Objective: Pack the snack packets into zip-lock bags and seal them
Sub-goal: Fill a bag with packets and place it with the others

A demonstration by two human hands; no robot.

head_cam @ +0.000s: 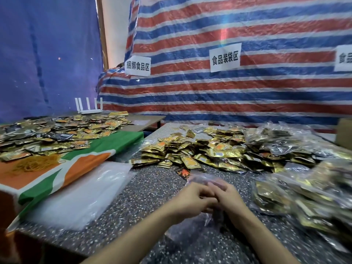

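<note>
Zip-lock bag (199, 178), one, pinched by left hand (190, 203) and right hand (227, 199)

left sign (137, 66) on striped tarp (266, 92): 捆绑食品区; middle sign (225, 57): 食品装袋区

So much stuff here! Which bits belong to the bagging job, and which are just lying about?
Job: left hand, right hand, zip-lock bag they hold, loose snack packets, filled bags, stack of empty bags.
Lying about: rubber bands, white router, paper signs, cardboard box.
</note>
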